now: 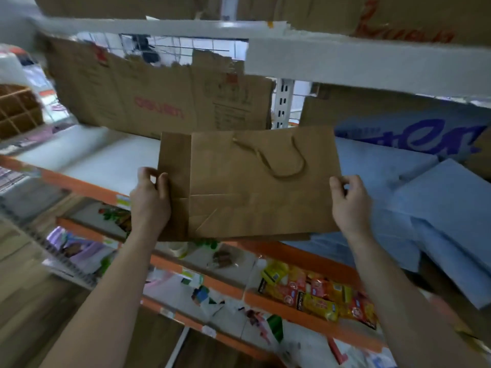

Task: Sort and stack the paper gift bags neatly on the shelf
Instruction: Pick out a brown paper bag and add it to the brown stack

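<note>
A flat brown paper gift bag (pixel 249 187) with a twisted rope handle lies folded between my hands, held level over the front edge of the white shelf (pixel 106 158). A second brown bag seems to lie under it. My left hand (pixel 150 197) grips its left edge. My right hand (pixel 348 200) pinches its right edge. Several flat blue paper bags (pixel 425 203) lie in a loose, uneven pile on the shelf to the right, partly under the brown bag.
Torn cardboard sheets (pixel 159 99) stand at the back of the shelf. A white shelf board (pixel 372 65) hangs close overhead. Orange-edged lower shelves (pixel 305 306) hold snack packets and small goods. Bare white shelf surface lies to the left of the bag.
</note>
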{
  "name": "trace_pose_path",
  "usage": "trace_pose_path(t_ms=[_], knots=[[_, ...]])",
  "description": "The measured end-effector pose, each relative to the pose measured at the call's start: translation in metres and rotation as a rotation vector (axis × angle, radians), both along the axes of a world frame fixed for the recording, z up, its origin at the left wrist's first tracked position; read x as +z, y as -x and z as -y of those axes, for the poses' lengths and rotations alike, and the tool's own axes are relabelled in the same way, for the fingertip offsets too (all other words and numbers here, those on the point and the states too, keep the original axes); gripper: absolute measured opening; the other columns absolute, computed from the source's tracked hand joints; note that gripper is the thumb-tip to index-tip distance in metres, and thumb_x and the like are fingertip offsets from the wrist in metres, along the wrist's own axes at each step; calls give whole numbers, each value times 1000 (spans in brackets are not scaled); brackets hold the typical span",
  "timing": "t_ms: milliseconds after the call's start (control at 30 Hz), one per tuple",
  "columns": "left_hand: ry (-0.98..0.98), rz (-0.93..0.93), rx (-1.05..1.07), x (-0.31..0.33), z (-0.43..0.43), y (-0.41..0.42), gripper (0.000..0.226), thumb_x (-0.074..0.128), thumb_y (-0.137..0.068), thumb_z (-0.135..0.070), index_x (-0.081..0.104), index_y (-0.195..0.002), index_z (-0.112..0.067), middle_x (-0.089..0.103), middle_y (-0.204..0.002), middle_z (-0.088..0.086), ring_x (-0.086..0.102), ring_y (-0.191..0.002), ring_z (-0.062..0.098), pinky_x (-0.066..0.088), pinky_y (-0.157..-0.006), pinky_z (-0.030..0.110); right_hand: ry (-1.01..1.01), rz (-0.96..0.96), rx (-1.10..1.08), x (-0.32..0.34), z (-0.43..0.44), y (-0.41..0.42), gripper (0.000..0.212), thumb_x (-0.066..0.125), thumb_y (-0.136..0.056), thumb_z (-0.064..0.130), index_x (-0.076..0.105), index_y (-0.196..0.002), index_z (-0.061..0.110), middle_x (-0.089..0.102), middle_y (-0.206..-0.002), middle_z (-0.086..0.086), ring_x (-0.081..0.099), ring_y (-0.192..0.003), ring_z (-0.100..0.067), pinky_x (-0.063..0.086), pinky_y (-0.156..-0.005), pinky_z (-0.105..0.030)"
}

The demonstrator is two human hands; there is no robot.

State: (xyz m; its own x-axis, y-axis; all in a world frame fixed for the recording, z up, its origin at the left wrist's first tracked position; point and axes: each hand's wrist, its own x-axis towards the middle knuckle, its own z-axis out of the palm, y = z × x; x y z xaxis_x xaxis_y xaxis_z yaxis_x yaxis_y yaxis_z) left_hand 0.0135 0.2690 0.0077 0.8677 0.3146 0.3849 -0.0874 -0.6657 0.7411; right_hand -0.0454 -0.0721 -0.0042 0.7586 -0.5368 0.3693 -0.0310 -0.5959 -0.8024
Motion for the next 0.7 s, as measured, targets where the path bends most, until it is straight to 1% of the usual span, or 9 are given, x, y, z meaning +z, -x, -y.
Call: trace_pose_path(t_ms=[100,167,233,300,367,400,533,600,700], knots=[[-8,-4,-3,-2,-48,-11,24,42,-102,-27,47,-111,-6,56,-86,10,47,-78,24,31,-67,33,-47,-8,-3,-12,-52,-14,27,48,-100,33,51,-96,6,47,-67,4,46,-58,-7,33,-48,-21],[-20,4,-14,-3,-78,-18,23,42,-102,-26,48,-112,-6,54,-85,8,46,-77,23,30,-66,31,-53,2,-6,-15,-81,-24,29,48,-100,33,52,-96,5,47,-67,4,46,-59,-9,33,-50,-28],[-31,14,-30,-4,-105,-28,23,43,-102,-25,48,-112,-5,55,-85,9,46,-77,23,31,-66,31,-58,-4,-21,-14,-106,-33,25,49,-100,33,51,-95,8,48,-68,5,47,-60,-11,33,-53,-30],[-27,17,-31,-4,-126,-42,23,43,-102,-26,48,-112,-6,56,-87,11,47,-78,23,32,-67,32,-51,-20,-29,-10,-128,-43,21,48,-100,32,49,-95,12,47,-69,7,45,-60,-6,35,-51,-26],[-4,7,-19,-2,-144,-59,24,43,-102,-26,48,-114,-6,57,-91,12,46,-81,24,32,-69,33,-43,-6,-27,-6,-149,-58,20,48,-100,30,49,-95,10,46,-68,8,43,-59,-2,29,-46,-13],[14,4,-14,-1,-152,-69,25,43,-102,-26,48,-115,-6,57,-93,14,47,-83,25,31,-70,32,-40,-1,-24,-5,-159,-69,20,48,-100,29,48,-94,10,45,-67,8,42,-59,-1,27,-45,-13],[8,6,10,-5,-191,-117,26,44,-101,-24,51,-114,-3,62,-99,25,56,-95,39,30,-71,31,-48,-10,-13,-4,-195,-122,18,48,-100,33,48,-95,15,45,-71,10,43,-62,-7,33,-52,-21],[2,14,18,-5,-211,-144,24,45,-101,-23,51,-113,-3,62,-102,26,56,-97,41,31,-71,33,-36,6,14,-3,-212,-152,21,48,-99,34,51,-98,13,47,-73,11,46,-66,-9,36,-56,-26],[-22,-18,59,-3,-243,-184,26,45,-101,-24,51,-116,-4,62,-107,26,55,-101,44,33,-74,36,-20,-14,53,-1,-235,-194,18,48,-99,34,51,-99,17,48,-75,13,45,-67,-1,34,-55,-21]])
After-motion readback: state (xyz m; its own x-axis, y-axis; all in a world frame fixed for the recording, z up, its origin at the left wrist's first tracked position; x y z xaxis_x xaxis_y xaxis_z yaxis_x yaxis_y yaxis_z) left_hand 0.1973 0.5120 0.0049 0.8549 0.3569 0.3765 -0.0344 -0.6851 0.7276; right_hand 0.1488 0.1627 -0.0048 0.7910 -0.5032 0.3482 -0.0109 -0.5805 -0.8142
